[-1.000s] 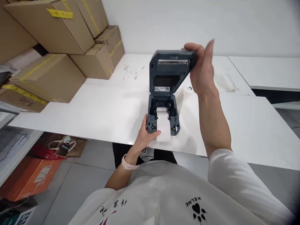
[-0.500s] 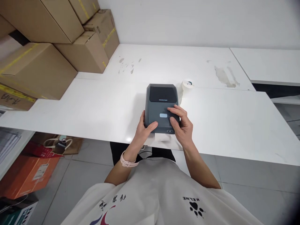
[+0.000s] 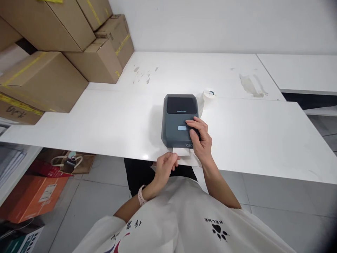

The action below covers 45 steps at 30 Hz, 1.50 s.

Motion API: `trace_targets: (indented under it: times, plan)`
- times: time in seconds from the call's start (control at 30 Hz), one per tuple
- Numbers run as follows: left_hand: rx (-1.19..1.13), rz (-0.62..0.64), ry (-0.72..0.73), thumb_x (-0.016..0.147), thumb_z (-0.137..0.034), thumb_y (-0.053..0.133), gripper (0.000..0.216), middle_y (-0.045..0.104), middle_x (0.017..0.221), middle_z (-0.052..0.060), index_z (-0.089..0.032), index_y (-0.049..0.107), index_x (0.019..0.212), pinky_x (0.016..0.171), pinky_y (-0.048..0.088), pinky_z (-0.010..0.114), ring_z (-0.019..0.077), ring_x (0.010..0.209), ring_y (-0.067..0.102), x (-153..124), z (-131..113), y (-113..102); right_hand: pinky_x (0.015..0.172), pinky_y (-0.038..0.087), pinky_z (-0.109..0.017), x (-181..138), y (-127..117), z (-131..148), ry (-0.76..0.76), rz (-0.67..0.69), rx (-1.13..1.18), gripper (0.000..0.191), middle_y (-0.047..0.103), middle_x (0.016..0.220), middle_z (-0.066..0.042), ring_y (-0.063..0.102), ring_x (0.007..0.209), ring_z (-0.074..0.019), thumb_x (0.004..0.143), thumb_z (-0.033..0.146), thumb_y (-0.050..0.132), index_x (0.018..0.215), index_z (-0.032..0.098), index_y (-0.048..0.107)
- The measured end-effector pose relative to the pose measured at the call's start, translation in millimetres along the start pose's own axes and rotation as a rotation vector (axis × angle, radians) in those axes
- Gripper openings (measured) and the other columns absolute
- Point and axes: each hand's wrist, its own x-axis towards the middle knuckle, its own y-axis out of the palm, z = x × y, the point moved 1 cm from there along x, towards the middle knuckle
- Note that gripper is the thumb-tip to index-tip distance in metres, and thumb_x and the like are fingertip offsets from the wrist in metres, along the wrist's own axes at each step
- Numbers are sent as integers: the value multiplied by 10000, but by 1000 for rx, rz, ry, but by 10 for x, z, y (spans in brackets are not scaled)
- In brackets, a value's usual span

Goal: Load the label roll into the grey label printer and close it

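Observation:
A dark grey label printer (image 3: 172,123) with a black window in its lid and a small light-blue button stands on the white table near its front edge. From its front slot a white paper label (image 3: 182,151) sticks out toward me. My left hand (image 3: 165,168) is closed at the label's left corner, thumb and forefinger pinched together there. My right hand (image 3: 201,138) rests on the printer's right side and top, its fingers apart, with the thumb close to the front right corner. Behind the printer, at its right, a roll of white label paper (image 3: 208,96) sits with its strip running toward the machine.
Cardboard boxes (image 3: 47,79) with yellow tape are stacked at the table's left. The white table (image 3: 252,137) has stains near the back wall. An orange box (image 3: 34,196) and a paper bag (image 3: 84,163) are below at the left.
My left hand has left the printer's left side and moved down to the label at the front slot. My right hand stays on the printer.

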Motion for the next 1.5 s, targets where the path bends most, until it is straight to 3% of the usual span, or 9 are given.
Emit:
trace_targets:
  times: [0.13,0.3,0.5,0.67,0.8,1.0,1.23,1.4,1.5]
  plan:
    - [-158,89,-158,780,-580,699,445,531,487,-21,-173,654,607,451,269,255,71,409,395,149,-197,92,1174,444,-546,6,-16,5,-47,3,0,225,746,1240,-52,548,1393,-262,1030,317,492,1144,311,686]
    - [-53,84,-96,808,-588,693,461,593,510,-1,-177,672,600,460,306,252,73,414,428,140,-163,-10,1188,365,-579,34,-83,42,-143,130,-250,307,687,1392,-41,538,1401,-296,1053,371,430,1166,328,712]
    - [-23,-263,263,933,-468,560,488,443,487,-21,-206,570,522,496,326,263,98,484,391,141,-215,-219,1262,95,-669,35,-148,83,-202,212,-493,268,637,1471,3,416,1505,-351,1014,508,525,1211,393,666]
    - [-77,-402,406,954,-433,515,350,582,672,8,-211,661,727,569,414,266,123,602,503,327,-423,-375,1211,325,-660,-119,-180,-21,-120,220,-229,595,260,1723,-72,249,1590,-366,1006,677,342,1508,367,419]
    - [17,-362,364,914,-433,583,242,704,969,54,-222,679,984,748,523,299,171,871,648,548,-504,-464,1264,251,-667,12,-168,4,-151,55,-104,722,135,1758,-38,156,1621,-352,994,724,248,1639,410,170]
    - [285,-136,249,857,-390,641,510,566,1490,114,-264,561,1345,1023,506,417,303,1363,538,947,-678,-343,1196,365,-635,997,-106,206,-300,-121,-61,711,318,1663,-82,372,1537,-350,1007,727,156,1632,389,163]
    - [481,-152,240,788,-393,724,752,557,1495,153,-256,445,1472,1035,485,497,365,1322,560,1292,-798,-230,1166,448,-482,2002,-23,12,-177,-125,-2,677,576,1420,-102,540,1381,-244,1027,698,186,1575,316,295]
    - [527,-177,257,789,-379,724,710,619,1431,137,-279,493,1453,967,514,502,367,1207,641,1333,-813,-258,1266,330,-483,2036,-112,39,-231,-117,-214,680,299,1691,-54,282,1577,-220,1029,679,270,1616,344,199]
    - [565,-201,265,797,-378,711,684,650,1409,121,-287,518,1447,997,498,526,371,1180,661,1310,-821,-258,1233,359,-506,1722,-113,119,-328,-168,-352,531,513,1534,-124,441,1472,-279,1056,538,328,1490,269,476]
